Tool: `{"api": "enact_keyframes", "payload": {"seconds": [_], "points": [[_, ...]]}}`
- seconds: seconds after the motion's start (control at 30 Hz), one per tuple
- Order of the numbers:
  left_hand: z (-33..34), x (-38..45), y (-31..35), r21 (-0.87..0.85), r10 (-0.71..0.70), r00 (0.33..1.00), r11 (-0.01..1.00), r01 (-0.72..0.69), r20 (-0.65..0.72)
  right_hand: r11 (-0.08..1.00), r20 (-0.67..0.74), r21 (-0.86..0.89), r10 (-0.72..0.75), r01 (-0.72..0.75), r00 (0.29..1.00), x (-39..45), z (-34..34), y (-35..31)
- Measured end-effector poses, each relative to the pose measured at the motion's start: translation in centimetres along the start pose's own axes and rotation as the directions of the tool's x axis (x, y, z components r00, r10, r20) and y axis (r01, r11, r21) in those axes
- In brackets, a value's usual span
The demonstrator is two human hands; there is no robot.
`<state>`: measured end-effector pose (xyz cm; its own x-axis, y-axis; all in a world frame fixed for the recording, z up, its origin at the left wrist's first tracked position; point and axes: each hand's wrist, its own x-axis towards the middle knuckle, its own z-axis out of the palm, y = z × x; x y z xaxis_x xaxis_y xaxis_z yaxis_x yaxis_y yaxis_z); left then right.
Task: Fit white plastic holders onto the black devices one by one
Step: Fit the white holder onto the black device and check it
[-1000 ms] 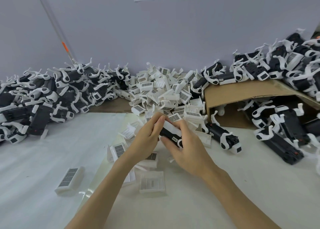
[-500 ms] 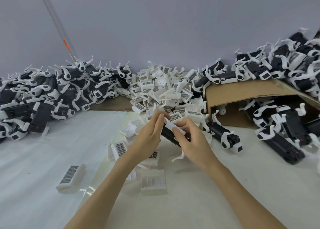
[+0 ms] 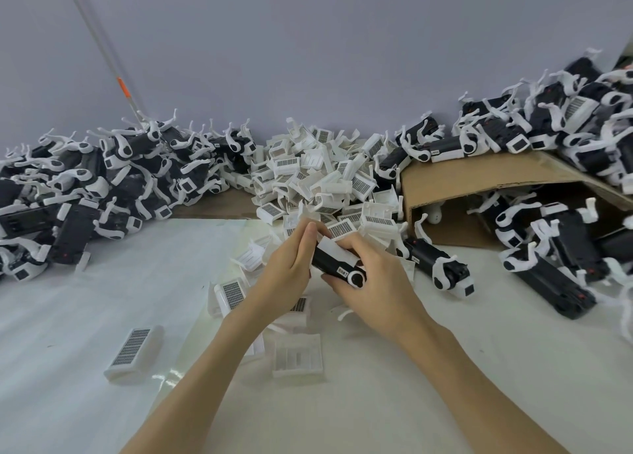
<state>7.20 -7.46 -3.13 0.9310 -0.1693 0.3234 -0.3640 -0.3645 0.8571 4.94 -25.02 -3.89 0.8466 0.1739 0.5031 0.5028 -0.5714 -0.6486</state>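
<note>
A person is working at a white table (image 3: pixel 102 316), both bare hands meeting at the centre of the frame around a single black device (image 3: pixel 334 263). The left hand (image 3: pixel 286 275) is closing its fingers against the device's upper-left end, while the right hand (image 3: pixel 380 289) is curling around its lower-right end, thumb lying beside the round white knob there. A white plastic holder (image 3: pixel 339 250) is sitting along the top of the device, under the right hand's fingertips; whether it is fully seated cannot be told.

Just behind the hands, a heap of loose white holders (image 3: pixel 322 176) is spilling across the middle of the frame. A mound of devices already wearing holders (image 3: pixel 85 193) is filling the left side, and another (image 3: pixel 565 128) is piling over a brown cardboard box (image 3: pixel 479 176) lying on its side at the right. One fitted device (image 3: pixel 435 265) is lying on the table just right of the hands. Two single holders are resting apart in the lower part of the frame, one at lower left (image 3: pixel 133 349) and one below the hands (image 3: pixel 298 356).
</note>
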Motion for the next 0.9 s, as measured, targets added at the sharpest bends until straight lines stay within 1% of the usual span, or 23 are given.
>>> {"api": "enact_keyframes", "payload": {"seconds": [0.13,0.33,0.4,0.47,0.53,0.63,0.8,0.9], "points": [[0.0,0.0,0.1,0.008,0.012,1.000,1.000,-0.012,-0.005,1.000,-0.007,0.016,0.013,-0.013,1.000,0.0,0.0,-0.4],[-0.1,-0.1,0.4,0.037,0.054,0.999,0.998,-0.054,-0.002,0.998,-0.049,-0.052,-0.024,0.021,0.999,0.1,0.1,-0.7],[-0.4,0.0,0.4,0.040,0.046,0.998,0.998,-0.047,0.033,0.997,-0.061,-0.071,-0.037,0.032,0.997,0.0,0.2,-0.7],[-1.0,0.2,0.2,0.032,0.036,0.993,0.999,-0.040,0.115,0.997,-0.084,-0.066,-0.040,0.034,0.996,-0.1,0.4,-0.6],[-1.7,0.3,0.1,0.039,0.040,0.987,0.998,-0.047,0.155,0.999,-0.090,-0.049,-0.022,0.017,0.996,-0.1,0.5,-0.6],[-1.9,0.2,0.1,0.033,0.042,0.989,0.998,-0.047,0.143,0.998,-0.083,-0.054,-0.017,0.012,0.996,0.0,0.6,-0.5],[-1.9,0.2,0.2,0.024,0.063,0.989,0.997,-0.067,0.136,0.995,-0.116,-0.097,-0.022,0.011,0.993,0.0,0.7,-0.6],[-1.8,0.2,0.3,0.044,0.087,0.989,0.995,-0.093,0.122,0.994,-0.087,-0.105,-0.009,0.000,0.996,0.2,0.8,-0.4]]}}
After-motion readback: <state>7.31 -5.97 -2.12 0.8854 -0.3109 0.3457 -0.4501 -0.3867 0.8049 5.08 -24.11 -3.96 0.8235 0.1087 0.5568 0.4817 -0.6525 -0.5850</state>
